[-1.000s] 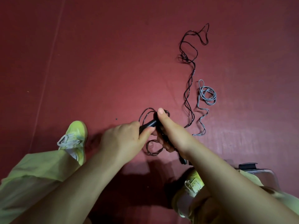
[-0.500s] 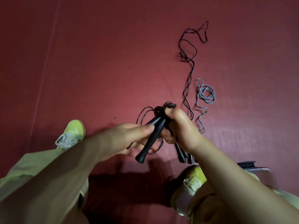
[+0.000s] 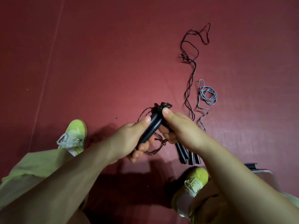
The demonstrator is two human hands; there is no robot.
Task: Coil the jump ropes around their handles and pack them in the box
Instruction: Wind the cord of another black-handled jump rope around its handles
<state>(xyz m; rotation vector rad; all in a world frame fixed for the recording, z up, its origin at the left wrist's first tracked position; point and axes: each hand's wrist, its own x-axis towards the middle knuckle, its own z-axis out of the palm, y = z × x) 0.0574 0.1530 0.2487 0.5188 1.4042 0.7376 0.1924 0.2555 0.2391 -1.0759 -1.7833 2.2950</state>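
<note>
My left hand [image 3: 131,139] grips a black jump rope handle [image 3: 151,128] that slants up to the right. My right hand [image 3: 179,128] holds a second black handle [image 3: 180,151] whose lower end pokes out below the palm. The two handle tops meet at a bunched black knot of rope [image 3: 161,106]. Thin dark rope loops [image 3: 155,149] hang beneath my hands. Another black rope [image 3: 189,75] trails away across the floor, and a grey rope [image 3: 207,94] lies partly coiled beside it. Their handles [image 3: 194,159] lie on the floor under my right wrist.
I stand on a dark red floor [image 3: 105,62]. My yellow-green shoes [image 3: 72,136] [image 3: 194,181] are planted either side of the work. The corner of a grey box [image 3: 262,172] with a black latch shows at the lower right, mostly hidden by my right arm.
My hands have risen from the floor with the black handles. The left hand has closed fully around its handle, and the two handle tops have come together.
</note>
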